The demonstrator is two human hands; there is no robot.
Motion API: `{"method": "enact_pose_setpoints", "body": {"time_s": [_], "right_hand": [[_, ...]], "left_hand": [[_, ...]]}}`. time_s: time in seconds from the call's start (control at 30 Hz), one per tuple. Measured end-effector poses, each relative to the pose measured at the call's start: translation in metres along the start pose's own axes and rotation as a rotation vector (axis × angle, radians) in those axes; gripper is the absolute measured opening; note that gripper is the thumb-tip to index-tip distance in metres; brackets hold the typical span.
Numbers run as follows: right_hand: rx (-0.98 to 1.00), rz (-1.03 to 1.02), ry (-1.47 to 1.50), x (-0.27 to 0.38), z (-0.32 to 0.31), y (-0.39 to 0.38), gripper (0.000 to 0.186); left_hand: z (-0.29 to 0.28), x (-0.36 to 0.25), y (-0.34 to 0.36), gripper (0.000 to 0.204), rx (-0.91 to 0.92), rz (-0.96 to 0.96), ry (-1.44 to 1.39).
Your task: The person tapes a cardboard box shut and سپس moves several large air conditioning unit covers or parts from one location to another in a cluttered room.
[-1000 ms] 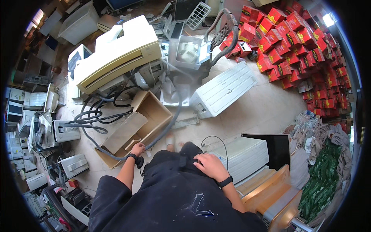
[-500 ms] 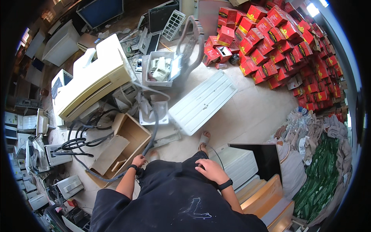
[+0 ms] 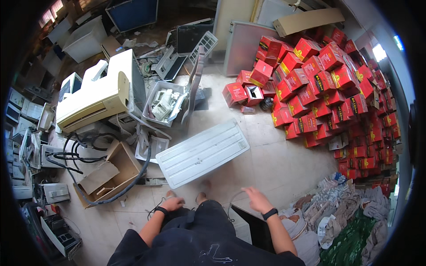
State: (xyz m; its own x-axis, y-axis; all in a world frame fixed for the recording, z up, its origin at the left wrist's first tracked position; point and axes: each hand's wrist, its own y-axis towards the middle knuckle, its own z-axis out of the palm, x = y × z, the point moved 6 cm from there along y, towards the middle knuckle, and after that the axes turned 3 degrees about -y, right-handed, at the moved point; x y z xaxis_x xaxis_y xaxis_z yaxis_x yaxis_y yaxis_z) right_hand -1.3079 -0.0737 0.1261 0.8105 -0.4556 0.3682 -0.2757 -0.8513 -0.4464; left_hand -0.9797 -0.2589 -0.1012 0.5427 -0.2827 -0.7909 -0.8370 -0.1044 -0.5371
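At left, open cardboard box (image 3: 125, 160) with pale strip (image 3: 104, 191) inside; beyond, pale bin (image 3: 157, 120) of white plastic pieces (image 3: 166, 103). Left hand (image 3: 173, 204): fingers loosely curled, cannot tell if holding anything. Ahead, white casing (image 3: 204, 153) on tiled floor (image 3: 288, 162). Thin cable (image 3: 230, 207) at right hand (image 3: 258, 200), fingers partly extended, cannot tell if gripping. Farther right, piled red cartons (image 3: 310, 91), heaped cloth (image 3: 346, 208).

We wore a black short-sleeved shirt (image 3: 186, 249) with a white outline marking (image 3: 216, 255), dark shorts (image 3: 211, 218), and a black band (image 3: 270, 213) on each wrist.
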Motion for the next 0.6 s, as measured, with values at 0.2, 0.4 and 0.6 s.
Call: {"method": "enact_pose_setpoints", "body": {"time_s": [0.2, 0.4, 0.6], "right_hand": [[-0.172, 0.052, 0.059, -0.04, -0.021, 0.075, 0.063], [0.178, 0.033, 0.479, -0.044, 0.058, 0.083, 0.051], [-0.1, 0.437, 0.578, -0.11, 0.121, 0.035, 0.041]], "left_hand": [[-0.03, 0.017, -0.006, 0.019, -0.281, -0.182, -0.314], [-0.045, 0.134, -0.072, 0.017, -0.759, -0.531, -0.771], [0.0, 0.187, -0.092, 0.031, -0.801, -0.754, -0.926]]}}
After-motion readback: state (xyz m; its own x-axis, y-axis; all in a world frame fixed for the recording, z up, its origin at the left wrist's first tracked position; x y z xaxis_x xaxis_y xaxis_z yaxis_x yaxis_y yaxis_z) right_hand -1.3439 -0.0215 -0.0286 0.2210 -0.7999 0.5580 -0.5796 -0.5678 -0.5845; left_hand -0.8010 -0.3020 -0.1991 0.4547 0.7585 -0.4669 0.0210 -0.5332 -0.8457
